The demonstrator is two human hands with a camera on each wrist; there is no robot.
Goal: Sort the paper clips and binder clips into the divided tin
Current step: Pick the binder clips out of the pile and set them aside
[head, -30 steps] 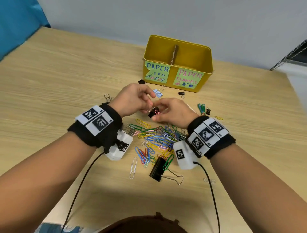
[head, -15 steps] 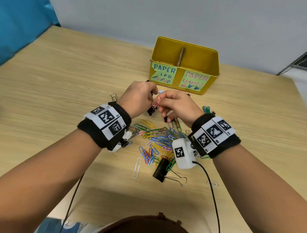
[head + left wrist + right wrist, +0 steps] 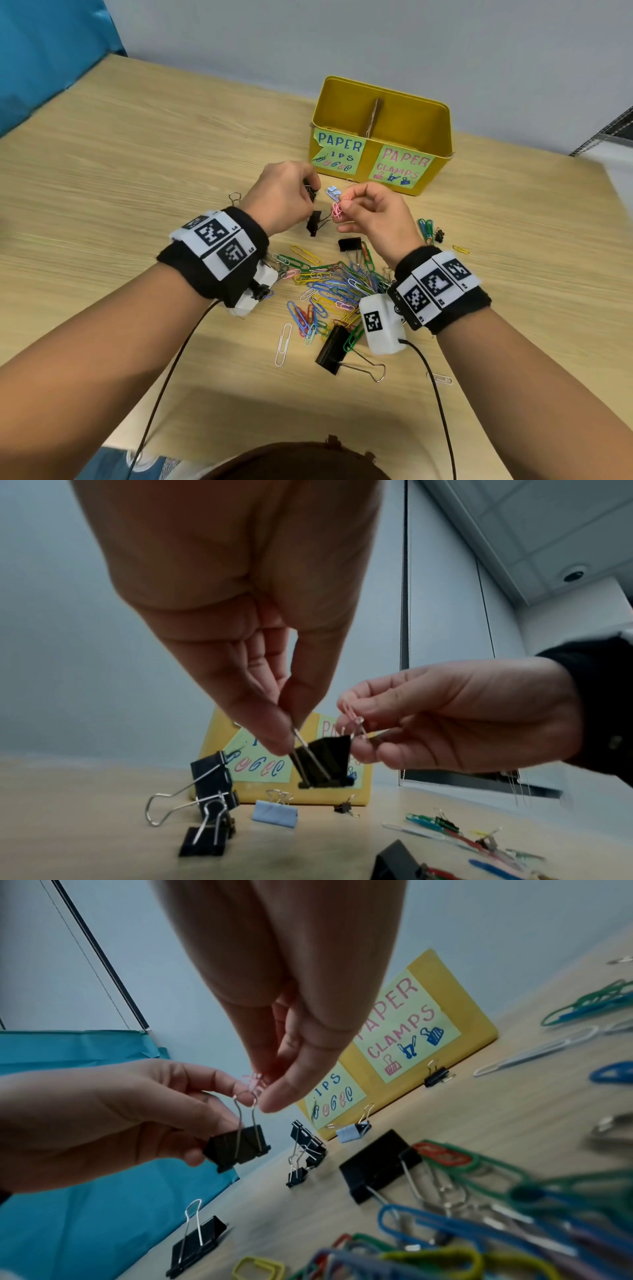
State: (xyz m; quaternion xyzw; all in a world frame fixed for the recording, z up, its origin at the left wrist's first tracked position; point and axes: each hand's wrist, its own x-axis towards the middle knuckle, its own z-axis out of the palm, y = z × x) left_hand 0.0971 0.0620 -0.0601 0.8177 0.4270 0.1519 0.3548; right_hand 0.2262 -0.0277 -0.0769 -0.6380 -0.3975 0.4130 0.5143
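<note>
Pale wood-grain table [image 3: 102, 192] runs up to a grey wall, with a teal sheet at the far left corner. Above it the left hand [image 3: 284, 197] pinches one wire handle of a black binder clip [image 3: 313, 222] between thumb and fingers, so the clip hangs clear of the table. The right hand [image 3: 371, 214] pinches a pink paper clip [image 3: 337, 209] between thumb and forefinger; its other fingers are loosely curled. The pink clip is hooked through the binder clip's second wire handle, which the right wrist view shows plainly, so the two hands are joined through the tangled pair.

Just past the fingers a small pale blue binder clip [image 3: 333, 192] lies on the table, close to the front wall of the yellow tin [image 3: 442, 137]. A cardboard divider [image 3: 373, 116] splits the tin: the left half is labelled for paper clips, the right half "PAPER CLAMPS". What lies inside cannot be seen.

Beneath the right wrist sits another black binder clip [image 3: 349, 244]. Nearer the person spreads a pile of coloured paper clips [image 3: 335, 287], a white paper clip [image 3: 283, 344] apart at its near-left edge, and a big binder clip [image 3: 334, 349] with its handles splayed. A few green clips [image 3: 425, 230] lie off to the right
</note>
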